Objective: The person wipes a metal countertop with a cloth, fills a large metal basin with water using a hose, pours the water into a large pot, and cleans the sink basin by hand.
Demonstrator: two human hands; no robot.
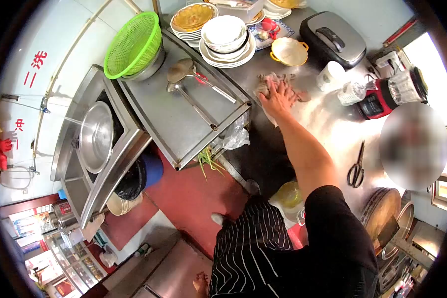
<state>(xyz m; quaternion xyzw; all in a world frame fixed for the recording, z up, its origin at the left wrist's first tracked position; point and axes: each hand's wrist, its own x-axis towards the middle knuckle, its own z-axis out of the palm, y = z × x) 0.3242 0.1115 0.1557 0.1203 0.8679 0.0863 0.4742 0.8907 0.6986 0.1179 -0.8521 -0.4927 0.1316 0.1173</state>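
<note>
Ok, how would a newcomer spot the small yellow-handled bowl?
On the steel counter, find the bulky dark appliance. The bowl sits between it and the stack of white dishes. Unlike those, it stands alone and has a small yellow handle on each side.

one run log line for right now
right hand: spread on cloth | cloth: on steel counter | left hand: low, off counter | scissors: on counter

Resting on the steel counter (333, 116): scissors (356, 173), crumpled cloth (300, 96), yellow dish (289, 51), stacked plates (228, 64), blender (375, 105), black appliance (334, 38), two cups (331, 76).
</note>
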